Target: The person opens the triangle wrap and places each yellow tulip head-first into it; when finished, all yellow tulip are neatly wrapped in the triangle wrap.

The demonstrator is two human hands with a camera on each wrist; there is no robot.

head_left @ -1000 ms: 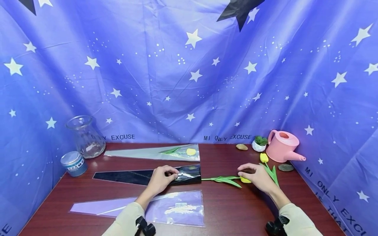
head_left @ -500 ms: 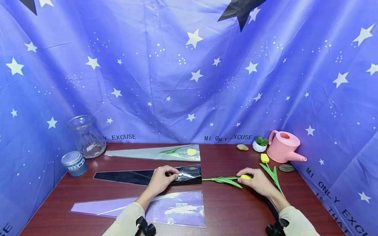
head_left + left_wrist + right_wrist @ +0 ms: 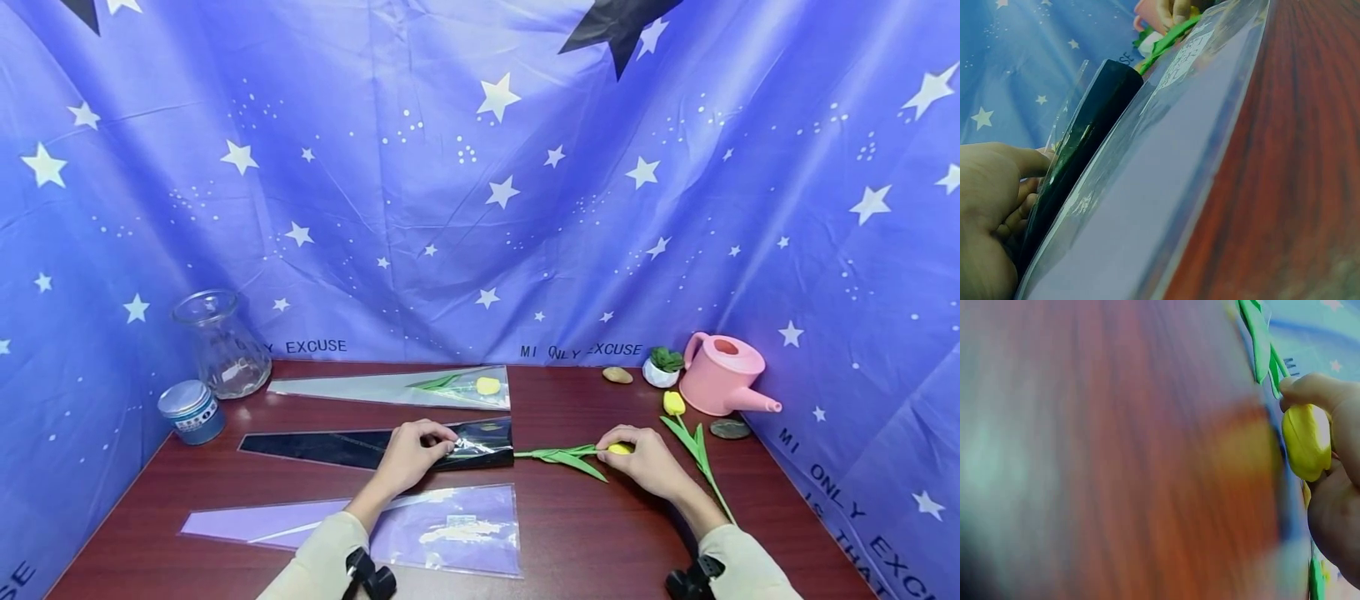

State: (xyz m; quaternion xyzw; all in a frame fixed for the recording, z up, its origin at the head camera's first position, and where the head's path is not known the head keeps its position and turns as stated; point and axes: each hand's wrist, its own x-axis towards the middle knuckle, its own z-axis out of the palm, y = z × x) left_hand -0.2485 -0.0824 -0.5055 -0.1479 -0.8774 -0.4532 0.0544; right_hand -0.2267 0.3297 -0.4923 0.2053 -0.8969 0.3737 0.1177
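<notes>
My left hand [image 3: 411,457] pinches the clear front film of the black flower sleeve [image 3: 318,448], holding it raised off the dark backing, as the left wrist view shows. A yellow artificial tulip [image 3: 1305,440] lies sideways in my right hand [image 3: 647,458], the thumb and fingers gripping the stem just under the bloom. Its green leaves [image 3: 570,460] spread over the table, and the stem's far end meets the black sleeve's wide mouth. Nearer me, a purple flower sleeve [image 3: 442,542] lies flat, partly under my left forearm.
Behind lies a pale sleeve [image 3: 360,390] with another yellow tulip [image 3: 487,386] inside. A loose tulip [image 3: 673,403] rests at right, near a pink watering can [image 3: 720,375], potted succulent [image 3: 662,368] and stones. At left stand a glass vase [image 3: 225,358] and a blue jar [image 3: 191,412].
My right hand has lowered, closed its fingers on the tulip and shifted slightly left, carrying the flower a little toward the black sleeve. The left hand keeps its pinch in place.
</notes>
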